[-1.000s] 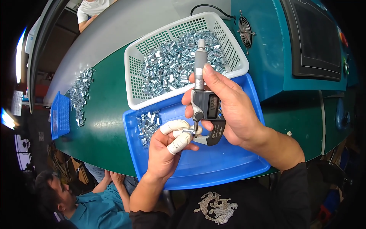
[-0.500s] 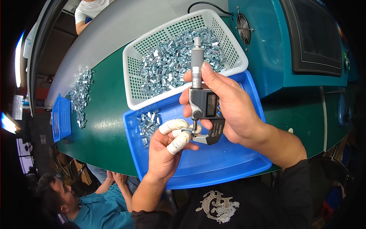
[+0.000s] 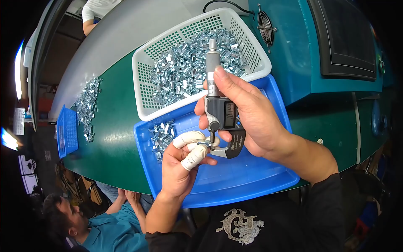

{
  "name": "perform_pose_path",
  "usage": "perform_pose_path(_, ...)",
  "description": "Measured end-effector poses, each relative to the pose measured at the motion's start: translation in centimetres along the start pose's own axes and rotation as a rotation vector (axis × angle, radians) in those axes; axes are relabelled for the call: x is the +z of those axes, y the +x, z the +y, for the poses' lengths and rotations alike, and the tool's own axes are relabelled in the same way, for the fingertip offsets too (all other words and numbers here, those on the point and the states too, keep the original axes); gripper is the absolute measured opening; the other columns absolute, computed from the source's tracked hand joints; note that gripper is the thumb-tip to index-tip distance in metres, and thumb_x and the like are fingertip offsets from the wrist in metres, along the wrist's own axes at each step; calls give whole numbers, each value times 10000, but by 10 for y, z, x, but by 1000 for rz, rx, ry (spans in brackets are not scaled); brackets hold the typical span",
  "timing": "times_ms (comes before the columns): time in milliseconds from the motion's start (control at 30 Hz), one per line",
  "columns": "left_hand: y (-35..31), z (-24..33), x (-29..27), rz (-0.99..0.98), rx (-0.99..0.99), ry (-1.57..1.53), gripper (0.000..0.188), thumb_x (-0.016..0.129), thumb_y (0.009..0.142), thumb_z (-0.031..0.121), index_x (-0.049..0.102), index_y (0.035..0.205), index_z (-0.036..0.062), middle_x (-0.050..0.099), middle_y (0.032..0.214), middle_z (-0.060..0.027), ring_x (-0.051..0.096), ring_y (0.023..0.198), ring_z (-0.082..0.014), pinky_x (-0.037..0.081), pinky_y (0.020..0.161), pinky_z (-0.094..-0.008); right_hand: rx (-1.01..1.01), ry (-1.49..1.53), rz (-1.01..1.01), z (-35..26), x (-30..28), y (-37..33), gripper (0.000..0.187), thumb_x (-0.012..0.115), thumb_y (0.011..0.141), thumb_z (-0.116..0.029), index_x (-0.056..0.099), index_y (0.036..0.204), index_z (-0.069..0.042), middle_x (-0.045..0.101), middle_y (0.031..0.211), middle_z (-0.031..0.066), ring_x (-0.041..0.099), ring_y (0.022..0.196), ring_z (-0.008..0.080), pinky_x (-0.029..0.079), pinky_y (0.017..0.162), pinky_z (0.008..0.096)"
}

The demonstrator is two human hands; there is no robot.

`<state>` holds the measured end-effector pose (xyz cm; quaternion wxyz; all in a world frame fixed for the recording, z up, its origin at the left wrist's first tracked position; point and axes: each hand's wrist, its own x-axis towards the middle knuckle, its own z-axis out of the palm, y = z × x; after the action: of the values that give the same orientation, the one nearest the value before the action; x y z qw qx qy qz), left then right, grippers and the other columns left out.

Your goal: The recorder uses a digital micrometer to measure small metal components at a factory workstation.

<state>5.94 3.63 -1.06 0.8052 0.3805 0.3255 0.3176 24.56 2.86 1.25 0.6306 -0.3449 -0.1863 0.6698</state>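
My right hand [image 3: 262, 122] is wrapped round a digital micrometer [image 3: 216, 107], its thumb lying along the grey thimble. The micrometer stands upright, barrel pointing away from me, with a small display facing up. My left hand [image 3: 177, 170], with white finger cots on several fingertips, pinches a small silvery metal piece [image 3: 204, 143] between spindle and anvil. Fingertips partly hide the piece; whether both measuring faces touch it I cannot tell. Both hands are above a blue tray [image 3: 252, 185], where a small heap of similar shiny metal pieces [image 3: 163, 136] lies on the left.
Behind the tray, partly over its far edge, a white slotted basket [image 3: 140, 98] holds many metal pieces. More pieces [image 3: 88, 105] lie on the green table at left, by a small blue basket [image 3: 67, 130]. A teal machine [image 3: 294, 54] stands at right. Another person [image 3: 113, 222] sits at lower left.
The whole view has shifted slightly. My hands and the micrometer sit a little further left in the picture; both grips are unchanged.
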Motion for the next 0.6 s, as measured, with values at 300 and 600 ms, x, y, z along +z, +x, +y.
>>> perform_pose_path(300, -3, -1, 0, 11, 51, 33, 278, 603, 865, 17, 543, 1135, -12, 643, 1014, -137, 638, 954, -210, 576, 730, -345, 20, 66, -42, 2, -3, 0, 474, 346, 987, -437, 494, 1144, -15, 619, 844, 111, 635, 688, 143, 436, 400, 201)
perform_pose_path(600, -2, -3, 2, 30, 41, 6, 275, 614, 854, 10, 545, 1119, -11, 648, 994, -129, 643, 926, -196, 577, 736, -349, -3, 1, 13, 0, 0, -1, 453, 359, 985, -431, 496, 1122, -21, 621, 833, 106, 638, 681, 136, 431, 378, 194)
